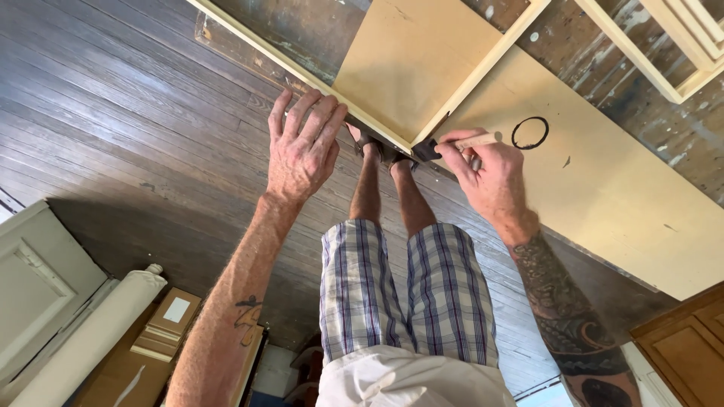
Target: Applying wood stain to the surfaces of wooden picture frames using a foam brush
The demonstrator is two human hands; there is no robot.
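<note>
A pale yellow frame [392, 136] lies on a tan board [603, 188], and its near corner sits right at the edge. Below it is a wide dark wood floor [113, 113] with lots of room. The left hand [302, 151] lies flat, fingers [320, 117] spread, pressing on the frame's edge. The right hand [486, 169] pinches a brush [452, 145] with a light wood handle. The brush lies sideways, its dark tip pointing left and touching the frame's corner.

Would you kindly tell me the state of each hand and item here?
Left hand: flat, fingers spread, pressing on the frame.
Right hand: closed around a brush.
Brush: held, its dark head at the frame's corner.
Frame: cream, lying on the board.
Board: flat, with a dark ring mark.
</note>
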